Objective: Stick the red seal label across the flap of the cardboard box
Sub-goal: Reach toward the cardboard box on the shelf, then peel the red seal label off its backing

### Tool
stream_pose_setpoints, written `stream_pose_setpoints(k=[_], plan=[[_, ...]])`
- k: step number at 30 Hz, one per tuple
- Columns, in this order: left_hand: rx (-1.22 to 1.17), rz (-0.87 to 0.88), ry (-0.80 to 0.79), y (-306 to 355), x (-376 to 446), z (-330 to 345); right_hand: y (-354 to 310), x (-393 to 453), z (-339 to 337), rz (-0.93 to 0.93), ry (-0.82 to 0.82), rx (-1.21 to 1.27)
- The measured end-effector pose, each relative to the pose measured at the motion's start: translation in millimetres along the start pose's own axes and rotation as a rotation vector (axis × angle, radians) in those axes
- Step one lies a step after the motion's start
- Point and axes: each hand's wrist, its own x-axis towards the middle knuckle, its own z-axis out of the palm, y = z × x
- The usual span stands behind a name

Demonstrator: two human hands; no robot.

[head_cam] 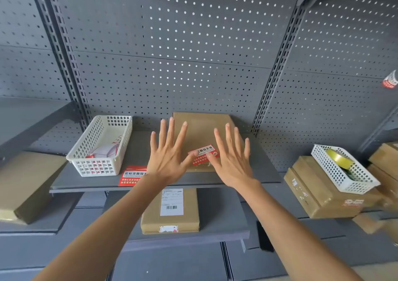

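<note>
Two bare forearms come into view from the bottom edge, with no sleeves, cuffs or gloves on them. The left hand (167, 162) and the right hand (233, 162) are both uncovered, slim, with long narrow fingers and short, plain, unpainted nails. No ring, watch, bracelet or band shows on either wrist or on any finger. The forearms are smooth and lean, widening toward the elbows where they leave the view. No markings or tattoos show.
</note>
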Motion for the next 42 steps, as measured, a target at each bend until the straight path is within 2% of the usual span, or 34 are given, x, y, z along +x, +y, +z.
stream_pose_setpoints(k=[7, 12, 19, 23, 32, 42], plan=[[0.003, 0.040, -0.024, 2, 1, 5, 3, 2, 1, 0.010, -0.028, 0.010], [-0.086, 0.257, 0.038, 2, 2, 17, 2, 10, -4, -0.022, 0.034, 0.046], [-0.063, 0.216, -0.007, 5, 2, 20, 7, 30, -9, 0.059, 0.023, 0.227], [-0.073, 0.210, 0.029, 6, -2, 22, 5, 39, -13, 0.055, -0.027, 0.323], [-0.057, 0.189, 0.015, 10, -2, 19, 5, 45, -17, 0.077, -0.056, 0.403], [0.064, 0.188, -0.051, 18, 2, 12, 0, 51, -24, 0.075, -0.103, 0.419]])
